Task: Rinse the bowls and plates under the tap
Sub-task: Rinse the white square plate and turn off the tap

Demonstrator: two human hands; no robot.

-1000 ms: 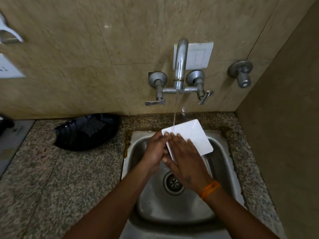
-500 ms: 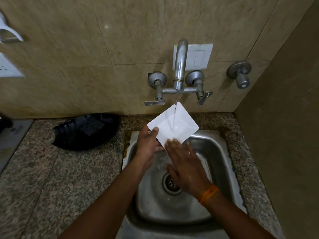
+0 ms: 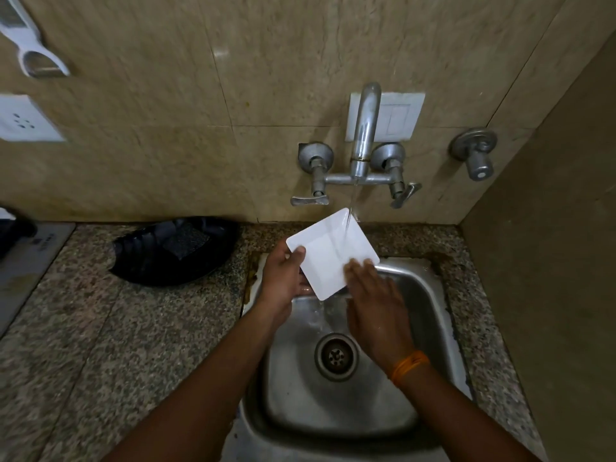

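The speckled stone table [image 3: 100, 345] runs along the tiled wall, and the steel sink [image 3: 430, 331] is sunk into its right end, so that anything rinsed drains straight to the plughole. On the wall above the sink the tap [image 3: 363, 128] is running; a thin stream falls from its spout. To the left of the sink, on the table, sits a black basin [image 3: 150, 255] with a dark scrubbing pad in it, probably parked within reach for washing.

The white square plate [image 3: 325, 258] is held over the far edge of the sink, directly under the stream, tilted with one corner low. That tilt seems deliberate: water lands near the upper corner, sheets across the face and runs off the bottom corner into the sink.

The left hand [image 3: 285, 278] pinches the plate's left edge, thumb on top and fingers beneath, which steadies it against the water. The right hand [image 3: 373, 308] is spread flat, fingers straight, its fingertips resting on the plate's right side, most likely wiping the wet surface as the water passes.
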